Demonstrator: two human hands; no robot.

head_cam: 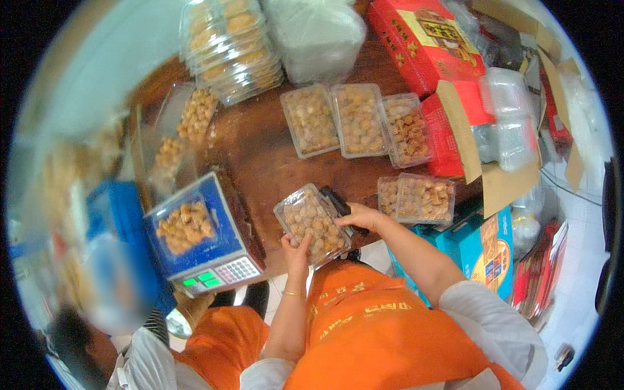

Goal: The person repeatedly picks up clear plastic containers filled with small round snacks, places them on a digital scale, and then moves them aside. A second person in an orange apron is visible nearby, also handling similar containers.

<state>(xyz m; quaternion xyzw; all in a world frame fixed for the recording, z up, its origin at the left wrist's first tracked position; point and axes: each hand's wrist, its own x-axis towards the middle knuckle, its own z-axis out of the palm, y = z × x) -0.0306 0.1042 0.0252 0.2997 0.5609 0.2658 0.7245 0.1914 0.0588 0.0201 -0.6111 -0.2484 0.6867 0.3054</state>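
Note:
A clear plastic clamshell box of small brown pastries or nuts (312,222) lies tilted at the front edge of the wooden table. My left hand (296,251) holds its near left side, fingers over the lid. At the box's right side, my right hand (358,218) grips a black tape dispenser (336,201); its lower part is partly hidden. To the left, an open tray of the brown pieces (185,226) rests on a digital scale (234,268) with lit green displays.
Filled clear boxes (360,119) stand in a row farther back, two overlapping ones (426,197) at right. Stacked boxes (234,48), a plastic-wrapped bundle (314,39), a red carton (429,44) and a cardboard box (509,187) edge the table. A co-worker in an orange apron (224,334) is close at left.

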